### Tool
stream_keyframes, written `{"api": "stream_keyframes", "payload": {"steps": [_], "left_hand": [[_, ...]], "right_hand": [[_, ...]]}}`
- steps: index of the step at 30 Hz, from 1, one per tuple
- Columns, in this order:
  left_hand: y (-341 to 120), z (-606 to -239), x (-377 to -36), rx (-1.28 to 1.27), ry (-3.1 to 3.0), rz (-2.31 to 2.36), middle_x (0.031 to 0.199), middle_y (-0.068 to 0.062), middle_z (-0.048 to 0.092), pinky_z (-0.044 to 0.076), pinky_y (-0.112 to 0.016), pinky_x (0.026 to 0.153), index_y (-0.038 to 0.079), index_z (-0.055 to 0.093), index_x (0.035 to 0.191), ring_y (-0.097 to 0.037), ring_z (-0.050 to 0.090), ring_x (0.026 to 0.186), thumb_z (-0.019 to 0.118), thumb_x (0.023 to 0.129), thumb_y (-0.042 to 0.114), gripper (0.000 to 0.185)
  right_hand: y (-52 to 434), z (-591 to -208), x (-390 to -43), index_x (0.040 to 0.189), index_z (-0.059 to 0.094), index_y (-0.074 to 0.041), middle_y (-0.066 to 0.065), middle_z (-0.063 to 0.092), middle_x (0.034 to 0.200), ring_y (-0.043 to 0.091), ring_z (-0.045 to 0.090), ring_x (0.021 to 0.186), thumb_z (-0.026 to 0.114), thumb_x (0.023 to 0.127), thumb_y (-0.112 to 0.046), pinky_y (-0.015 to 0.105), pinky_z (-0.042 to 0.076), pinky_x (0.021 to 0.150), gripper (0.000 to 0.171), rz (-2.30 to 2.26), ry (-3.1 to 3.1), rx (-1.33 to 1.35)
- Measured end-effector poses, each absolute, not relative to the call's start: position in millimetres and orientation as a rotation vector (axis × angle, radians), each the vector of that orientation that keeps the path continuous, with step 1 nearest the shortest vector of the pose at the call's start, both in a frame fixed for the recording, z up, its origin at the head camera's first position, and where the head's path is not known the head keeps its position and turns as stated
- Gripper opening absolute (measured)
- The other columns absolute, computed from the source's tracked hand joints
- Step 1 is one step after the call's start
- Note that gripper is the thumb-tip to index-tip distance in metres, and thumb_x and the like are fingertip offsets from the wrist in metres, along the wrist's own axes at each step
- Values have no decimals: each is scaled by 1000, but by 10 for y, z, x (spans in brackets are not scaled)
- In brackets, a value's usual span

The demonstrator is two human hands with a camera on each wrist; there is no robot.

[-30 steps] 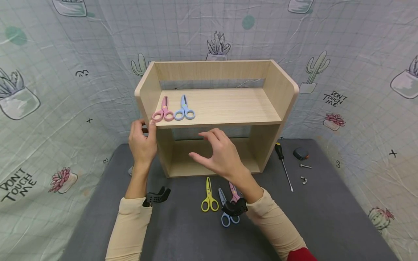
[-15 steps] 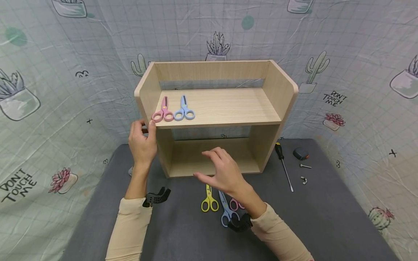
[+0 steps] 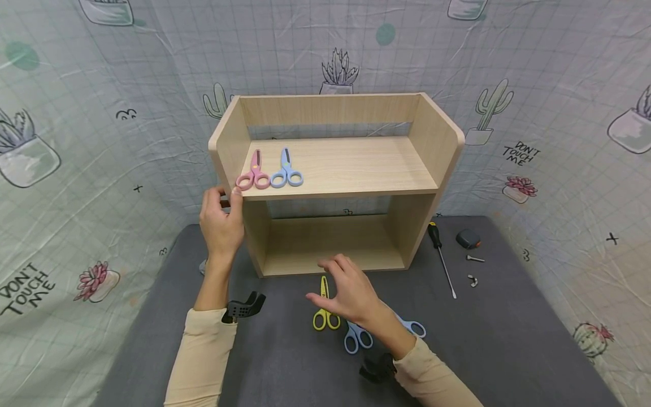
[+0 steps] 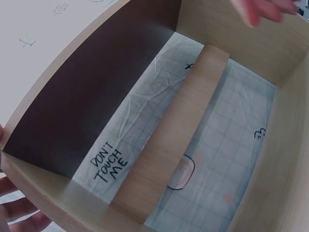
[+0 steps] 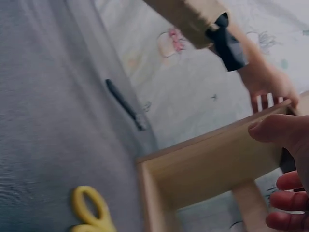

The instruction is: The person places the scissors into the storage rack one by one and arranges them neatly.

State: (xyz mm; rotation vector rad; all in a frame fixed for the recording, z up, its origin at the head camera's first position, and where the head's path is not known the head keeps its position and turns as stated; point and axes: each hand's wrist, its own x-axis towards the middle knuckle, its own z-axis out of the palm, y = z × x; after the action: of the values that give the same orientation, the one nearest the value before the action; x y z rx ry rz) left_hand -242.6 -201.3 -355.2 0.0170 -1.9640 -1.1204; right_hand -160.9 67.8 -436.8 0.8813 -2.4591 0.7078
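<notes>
My left hand (image 3: 221,223) grips the left side panel of a two-tier wooden shelf unit (image 3: 335,195), its thumb at the middle board's front corner. Over the table in front of the unit, my right hand (image 3: 348,291) holds nothing, thumb and fingers spread apart. Yellow scissors (image 3: 325,316) lie just left of it, partly covered by the thumb. Blue scissors (image 3: 358,339) lie below the hand, blades hidden. Another blue handle (image 3: 414,327) shows past the right forearm. Pink scissors (image 3: 254,175) and blue scissors (image 3: 286,172) lie side by side on the upper board.
To the right of the unit lie a screwdriver (image 3: 441,257), a tape measure (image 3: 468,238), a bolt (image 3: 475,259) and a small metal piece (image 3: 473,281). Beyond the unit's left side, the right wrist view shows a dark slim object (image 5: 124,104) on the table. A printed cloth (image 3: 285,51) hangs behind.
My right hand has come down and toward me, from in front of the lower compartment to above the table by the yellow scissors. My left hand stays at the side panel.
</notes>
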Motion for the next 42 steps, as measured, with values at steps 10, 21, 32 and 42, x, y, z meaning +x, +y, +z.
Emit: {"api": "stream_keyframes", "payload": {"steps": [10,21,32,42], "left_hand": [[-2013,-3545,-2418,13,-1965,-1116,106,-25,61,50,-52,79,-6,62,107,-41,64,91,54,97,36,44],[-2010,-3540,-2415,10,-1959,-1123,105,-25,61,49,-49,79,-6,62,107,-40,64,90,55,97,36,44],[-2011,-3537,-2417,17,-1965,-1125,106,-24,61,49,-49,80,-6,62,109,-39,64,91,55,97,36,44],[-2012,-3536,-2420,13,-1964,-1124,106,-25,61,49,-49,79,-6,62,108,-40,64,91,55,97,36,44]], "right_hand": [[726,-4721,-1525,123,65,-11,3,61,113,20,61,103,80,77,-52,46,54,90,63,651,-2586,866],[789,-4973,-1503,122,66,-9,4,62,108,19,61,99,80,75,-54,54,48,103,67,613,-2687,826],[819,-5175,-1499,123,66,-8,4,60,106,17,56,95,77,73,-62,37,50,85,74,554,-2798,760],[790,-5297,-1500,111,71,-11,1,54,98,14,50,87,77,69,-68,30,44,74,72,441,-2801,758]]}}
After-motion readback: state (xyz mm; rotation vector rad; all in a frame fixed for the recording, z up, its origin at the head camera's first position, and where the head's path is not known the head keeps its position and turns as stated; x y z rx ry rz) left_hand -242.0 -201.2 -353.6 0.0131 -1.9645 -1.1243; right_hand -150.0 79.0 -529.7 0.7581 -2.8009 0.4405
